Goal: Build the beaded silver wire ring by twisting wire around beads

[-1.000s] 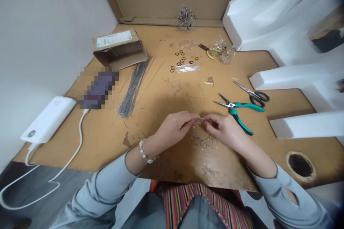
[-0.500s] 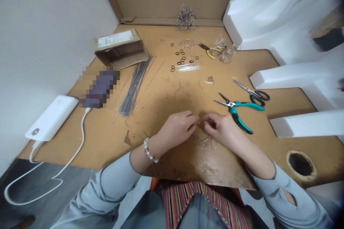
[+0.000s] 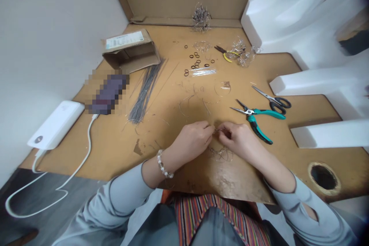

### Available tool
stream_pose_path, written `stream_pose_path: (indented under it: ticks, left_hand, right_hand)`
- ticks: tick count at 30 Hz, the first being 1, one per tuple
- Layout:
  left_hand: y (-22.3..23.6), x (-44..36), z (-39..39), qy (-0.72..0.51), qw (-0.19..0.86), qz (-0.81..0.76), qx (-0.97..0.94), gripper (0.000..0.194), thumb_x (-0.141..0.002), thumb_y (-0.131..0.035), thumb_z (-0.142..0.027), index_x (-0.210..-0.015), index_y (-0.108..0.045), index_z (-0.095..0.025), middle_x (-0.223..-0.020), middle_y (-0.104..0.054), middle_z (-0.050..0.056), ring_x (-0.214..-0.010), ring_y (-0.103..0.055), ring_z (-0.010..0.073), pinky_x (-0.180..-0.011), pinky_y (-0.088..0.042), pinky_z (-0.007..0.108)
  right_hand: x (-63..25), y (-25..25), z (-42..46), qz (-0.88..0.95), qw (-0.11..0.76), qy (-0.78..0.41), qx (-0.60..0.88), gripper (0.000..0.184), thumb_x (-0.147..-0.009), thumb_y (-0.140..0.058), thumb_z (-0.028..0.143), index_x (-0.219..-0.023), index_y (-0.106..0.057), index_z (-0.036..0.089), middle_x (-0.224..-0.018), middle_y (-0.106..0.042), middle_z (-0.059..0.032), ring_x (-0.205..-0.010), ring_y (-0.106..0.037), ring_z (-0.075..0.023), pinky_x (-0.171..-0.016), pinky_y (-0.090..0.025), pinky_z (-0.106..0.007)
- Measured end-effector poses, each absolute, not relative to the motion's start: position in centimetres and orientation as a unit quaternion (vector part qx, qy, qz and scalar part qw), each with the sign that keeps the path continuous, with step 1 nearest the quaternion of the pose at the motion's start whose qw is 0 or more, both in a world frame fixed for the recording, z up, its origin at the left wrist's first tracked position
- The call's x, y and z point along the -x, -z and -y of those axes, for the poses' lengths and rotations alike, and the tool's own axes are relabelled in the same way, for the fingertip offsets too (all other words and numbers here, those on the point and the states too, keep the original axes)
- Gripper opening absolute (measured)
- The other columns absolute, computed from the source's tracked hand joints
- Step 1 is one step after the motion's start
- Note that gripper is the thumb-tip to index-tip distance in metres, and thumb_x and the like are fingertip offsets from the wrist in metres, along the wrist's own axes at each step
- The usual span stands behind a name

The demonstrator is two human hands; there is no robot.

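Observation:
Close together near the front of the table, my left hand point(image 3: 196, 140) and my right hand point(image 3: 238, 138) both pinch a thin wire piece point(image 3: 216, 130). The fingers of each hand are closed, and they hide most of what lies between them. Just below the fingertips a tangle of bent wire point(image 3: 223, 154) shows against the tabletop; whether it joins the held piece I cannot tell. To the right of my right hand lie long-nose pliers point(image 3: 250, 112) with teal handles, jaws apart. Loose bits of thin wire point(image 3: 206, 105) are scattered beyond my hands.
Scissors point(image 3: 278, 103) lie behind the pliers. A bundle of grey wires point(image 3: 144, 98) reaches into a cardboard box point(image 3: 131, 52). Several dark rings point(image 3: 196, 63), straight silver wires point(image 3: 204, 72), yellow-handled pliers point(image 3: 227, 57) and wire tangles point(image 3: 201, 19) lie farther back. White foam point(image 3: 331, 132) borders the right.
My left hand has turned slightly and its fingers sit closer to my right fingertips. The view has shifted a little; the tools lie where they were.

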State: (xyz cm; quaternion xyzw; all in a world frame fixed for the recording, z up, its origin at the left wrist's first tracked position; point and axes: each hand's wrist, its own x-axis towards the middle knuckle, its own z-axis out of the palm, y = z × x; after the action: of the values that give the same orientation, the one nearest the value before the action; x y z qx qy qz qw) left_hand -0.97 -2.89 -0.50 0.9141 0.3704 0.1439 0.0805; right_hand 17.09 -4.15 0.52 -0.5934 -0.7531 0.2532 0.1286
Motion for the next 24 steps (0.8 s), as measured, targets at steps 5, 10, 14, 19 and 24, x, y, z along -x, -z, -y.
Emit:
stream_pose_path:
  ticks: [5, 10, 14, 19, 24]
  left_hand:
    - [0.4, 0.9, 2.9, -0.138, 0.09, -0.35, -0.922, 0.019, -0.09, -0.043, -0.015, -0.087, -0.061, -0.013, -0.074, -0.059, 0.005, -0.069, -0.056, 0.0165, -0.059, -0.044, 0.026]
    - [0.4, 1.2, 1.9, -0.21, 0.241, -0.385, -0.866, 0.017, -0.088, -0.048, -0.017, -0.089, -0.065, -0.016, -0.078, -0.065, 0.003, -0.072, -0.06, 0.0132, -0.066, -0.046, 0.024]
    - [0.3, 1.2, 1.7, -0.259, 0.351, -0.409, -0.802, 0.012, -0.085, -0.053, -0.017, -0.086, -0.066, -0.016, -0.076, -0.068, 0.001, -0.068, -0.06, 0.011, -0.064, -0.045, 0.022]
    - [0.1, 1.0, 1.9, -0.295, 0.479, -0.432, -0.705, 0.012, -0.084, -0.055, -0.022, -0.085, -0.064, -0.015, -0.067, -0.064, -0.001, -0.055, -0.056, 0.0075, -0.053, -0.044, 0.018]
    - [0.0, 1.1, 1.7, -0.316, 0.574, -0.421, -0.627, 0.016, -0.085, -0.055, -0.028, -0.087, -0.061, -0.013, -0.061, -0.057, -0.003, -0.045, -0.051, 0.0054, -0.046, -0.043, 0.017]
  right_hand:
    - [-17.1, -0.6, 4.2, 0.755, 0.133, -0.25, 0.592, 0.012, -0.079, -0.049, 0.022, -0.078, -0.061, 0.019, -0.061, -0.062, -0.0011, -0.051, -0.054, -0.0124, -0.053, -0.034, -0.023]
    - [-17.6, -0.8, 4.1, 0.757, 0.141, -0.27, 0.579, 0.013, -0.079, -0.05, 0.022, -0.081, -0.063, 0.019, -0.062, -0.062, -0.0005, -0.053, -0.054, -0.0122, -0.054, -0.035, -0.023]
    - [-17.9, -0.8, 4.1, 0.775, 0.148, -0.274, 0.55, 0.019, -0.081, -0.049, 0.021, -0.088, -0.066, 0.02, -0.065, -0.064, -0.0003, -0.056, -0.055, -0.0119, -0.056, -0.036, -0.023]
    - [-17.9, -1.1, 4.2, 0.781, 0.151, -0.282, 0.536, 0.023, -0.083, -0.047, 0.019, -0.093, -0.067, 0.02, -0.063, -0.061, 0.0012, -0.051, -0.049, -0.0097, -0.054, -0.034, -0.022]
    - [-18.0, -1.1, 4.1, 0.778, 0.16, -0.296, 0.531, 0.023, -0.084, -0.046, 0.02, -0.094, -0.067, 0.02, -0.066, -0.062, 0.0008, -0.051, -0.048, -0.0094, -0.053, -0.034, -0.022]
